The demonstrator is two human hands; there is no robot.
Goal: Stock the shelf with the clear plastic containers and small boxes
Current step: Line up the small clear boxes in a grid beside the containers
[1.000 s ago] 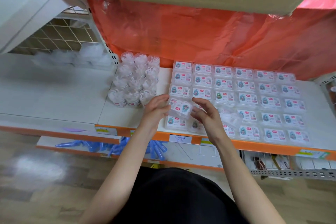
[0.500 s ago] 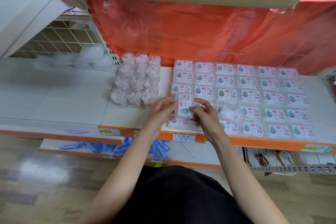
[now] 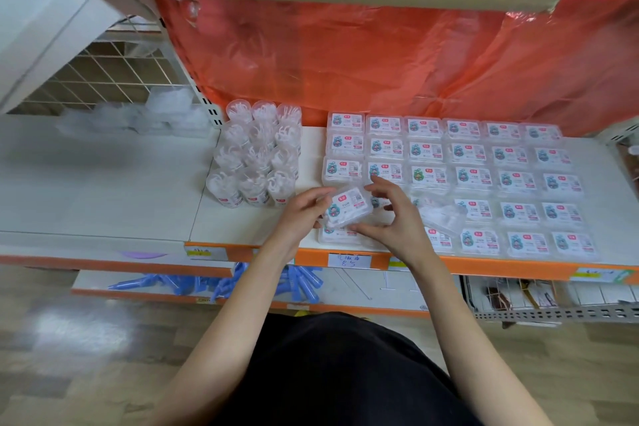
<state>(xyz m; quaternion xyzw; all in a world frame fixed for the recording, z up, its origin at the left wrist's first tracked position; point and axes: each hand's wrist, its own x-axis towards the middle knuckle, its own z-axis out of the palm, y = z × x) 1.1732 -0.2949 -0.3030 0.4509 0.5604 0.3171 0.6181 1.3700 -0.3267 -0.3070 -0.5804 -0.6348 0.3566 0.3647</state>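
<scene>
Small clear box, tilted, pinched at both ends by left hand & right hand above the shelf front – set down crooked, it'd prob. knock neighbouring boxes out of line.

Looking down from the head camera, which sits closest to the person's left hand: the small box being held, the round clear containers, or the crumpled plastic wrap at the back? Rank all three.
1. small box: held by the left hand, on its right side.
2. round clear containers: just behind the hand, slightly left.
3. crumpled plastic wrap: far back on the left.
</scene>
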